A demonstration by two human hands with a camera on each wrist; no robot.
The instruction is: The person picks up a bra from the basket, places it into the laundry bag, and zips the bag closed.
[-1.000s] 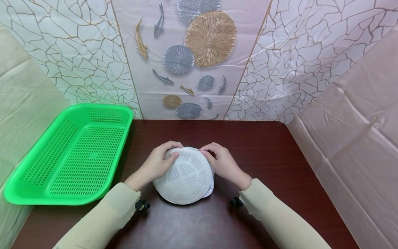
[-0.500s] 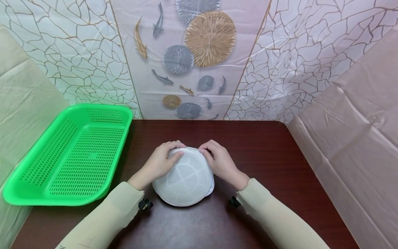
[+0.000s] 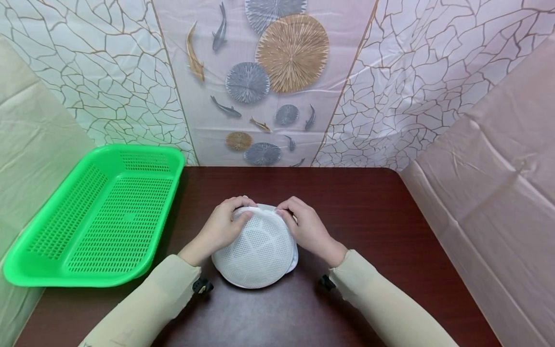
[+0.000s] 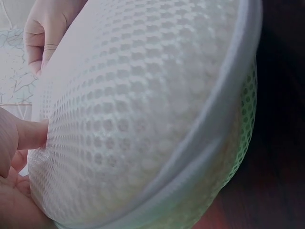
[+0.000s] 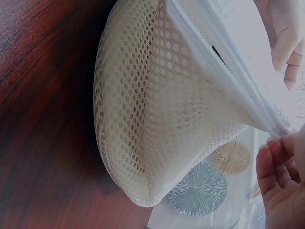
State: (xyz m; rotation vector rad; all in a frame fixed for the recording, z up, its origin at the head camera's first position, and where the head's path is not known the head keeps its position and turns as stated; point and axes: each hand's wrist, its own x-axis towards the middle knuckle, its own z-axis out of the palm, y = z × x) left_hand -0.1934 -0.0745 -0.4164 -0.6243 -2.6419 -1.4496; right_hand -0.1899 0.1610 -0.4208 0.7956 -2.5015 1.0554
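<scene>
Head view, mesh bag: the white mesh bag (image 3: 256, 253) sits between the two hands on the dark red table (image 3: 368, 207), its rounded face toward the person and its upper edge at the fingertips.
Head view, left hand: the left hand (image 3: 223, 224) holds the bag's upper left edge, thumb on the near face, the other fingers over the top.
Head view, right hand: the right hand (image 3: 307, 225) pinches the upper right edge between thumb and fingers, the rest of the bag lying below and to the left of it.
Head view, basket: a green basket (image 3: 82, 279) stands at the left, well apart from the bag.
Head view, sleeves: pale sleeves (image 3: 386, 299) cover both forearms.
Left wrist view, bag and hands: the mesh fills the middle; the left thumb presses into its face at the left edge, and the right hand shows beyond, at the top.
Left wrist view, border: a smooth white border (image 4: 217, 100) curves round the mesh.
Right wrist view, pinch: the right thumb and fingers are closed on the end of a white band (image 5: 228, 67) along the bag's edge.
Right wrist view, slit: a narrow dark slit shows along that band.
</scene>
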